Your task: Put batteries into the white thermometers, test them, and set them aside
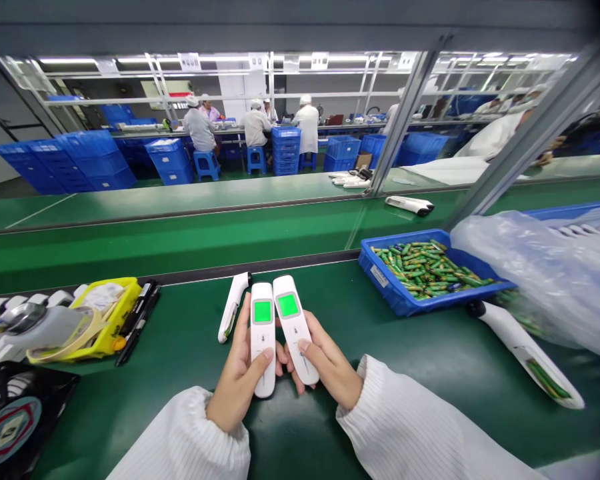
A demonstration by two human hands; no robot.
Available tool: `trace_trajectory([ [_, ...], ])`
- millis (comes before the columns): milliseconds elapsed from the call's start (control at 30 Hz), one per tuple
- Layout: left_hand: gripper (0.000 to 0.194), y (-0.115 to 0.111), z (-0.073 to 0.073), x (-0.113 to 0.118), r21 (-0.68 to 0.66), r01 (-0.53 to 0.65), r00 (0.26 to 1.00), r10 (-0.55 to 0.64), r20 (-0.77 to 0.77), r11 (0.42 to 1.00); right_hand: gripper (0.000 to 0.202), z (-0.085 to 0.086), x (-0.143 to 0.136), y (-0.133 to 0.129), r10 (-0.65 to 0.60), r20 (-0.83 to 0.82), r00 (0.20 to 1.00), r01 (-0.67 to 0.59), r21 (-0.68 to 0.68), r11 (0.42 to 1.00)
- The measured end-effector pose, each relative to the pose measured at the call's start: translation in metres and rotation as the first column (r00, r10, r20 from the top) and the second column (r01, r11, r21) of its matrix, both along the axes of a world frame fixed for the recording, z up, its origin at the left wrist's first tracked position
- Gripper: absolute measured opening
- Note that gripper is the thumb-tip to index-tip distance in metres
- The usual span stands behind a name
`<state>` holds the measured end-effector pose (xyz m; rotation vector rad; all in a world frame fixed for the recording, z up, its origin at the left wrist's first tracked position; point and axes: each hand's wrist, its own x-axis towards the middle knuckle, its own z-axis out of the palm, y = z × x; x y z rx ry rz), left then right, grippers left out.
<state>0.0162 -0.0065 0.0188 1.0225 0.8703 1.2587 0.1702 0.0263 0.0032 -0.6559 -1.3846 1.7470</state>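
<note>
My left hand (237, 370) is wrapped round a white infrared thermometer (263, 337), its screen glowing green and my thumb on its lower face. A second white thermometer (293, 320), also with a lit green screen, is gripped by my right hand (330, 363), the thumb resting below its screen. The two are held side by side, screens facing me, tilted slightly apart. Just behind my left hand another thermometer (233, 307) lies on the green table (190, 360). At the right lies one more thermometer (525, 353), its battery compartment uncovered with green batteries inside.
A blue tray (387, 283) of green batteries stands back right beside clear plastic bags (530, 267). At left are a yellow basket (117, 327), black markers (139, 323), a bottle and a black fan-like object. A thermometer (409, 205) lies on the green conveyor; co-workers sit beyond.
</note>
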Motion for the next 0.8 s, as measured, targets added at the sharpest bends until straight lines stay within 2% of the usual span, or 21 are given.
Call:
trace_trajectory([
  [167,0.079,-0.0002,-0.0003,0.0003,0.0,-0.011,1.0,0.011,-0.021,1.0,0.037,-0.002,-0.0008,0.0005,-0.029,-0.004,1.0,0.029,-0.005,1.0],
  [367,0.078,-0.0001,-0.001,0.0015,-0.002,-0.042,0.999,0.042,-0.008,0.999,0.036,-0.0039,-0.001,0.0012,-0.01,-0.025,1.0,0.009,-0.045,0.999],
  [667,0.085,-0.0009,-0.0029,0.0029,-0.038,-0.023,0.999,0.025,0.038,0.999,0.037,0.0011,-0.0018,0.0008,0.013,-0.024,1.0,-0.014,-0.037,0.999],
  [800,0.082,-0.0018,-0.0021,0.0022,-0.069,0.021,0.995,-0.014,0.099,0.997,0.042,0.0022,-0.0041,0.0004,-0.001,-0.08,0.997,-0.004,-0.058,0.998],
])
